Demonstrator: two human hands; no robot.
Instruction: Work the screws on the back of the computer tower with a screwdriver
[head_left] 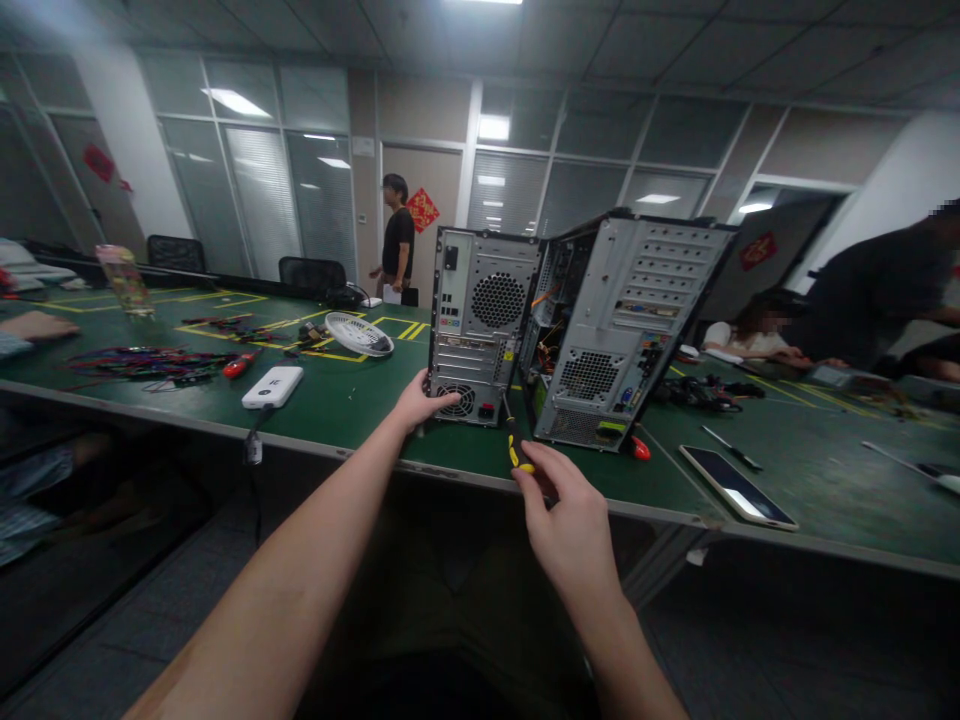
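Observation:
Two computer cases stand upright side by side on the green table, their rear panels facing me. My left hand (pixel 420 402) grips the lower left edge of the left computer case (pixel 486 335), its thumb lying across the rear panel by the fan grille and its other fingers hidden along the side. A black and yellow screwdriver (pixel 515 445) is pinched in my right hand (pixel 566 495). Its shaft points up at the lower right corner of that case; whether the tip touches a screw I cannot tell. The right computer case (pixel 600 340) is tilted in view, its side open with wires inside.
On the green table (pixel 352 400) lie a white power bank (pixel 273 387), bundled cables (pixel 150 365), a white round frame (pixel 360 334) and a red-handled tool (pixel 240 364). To the right are a phone (pixel 739 487) and another screwdriver (pixel 731 447). Several people are nearby.

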